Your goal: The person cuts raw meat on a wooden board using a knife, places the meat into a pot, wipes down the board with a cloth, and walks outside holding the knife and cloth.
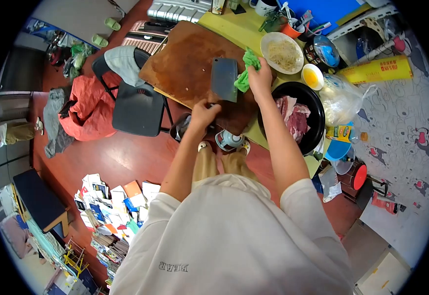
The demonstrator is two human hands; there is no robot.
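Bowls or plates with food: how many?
3: black bowl with meat, beside the right forearm; white dish of pale strands, near the right hand; small white bowl with yellow contents, beside that dish. Others may be hidden.

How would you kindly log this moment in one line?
left hand: holds cleaver | right hand: holds green cloth | cleaver: over brown board | meat: in black basin

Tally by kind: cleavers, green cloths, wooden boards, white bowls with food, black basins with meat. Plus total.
Cleaver: 1
Green cloth: 1
Wooden board: 1
White bowls: 2 (larger bowl, smaller bowl)
Black basin: 1
Total: 6
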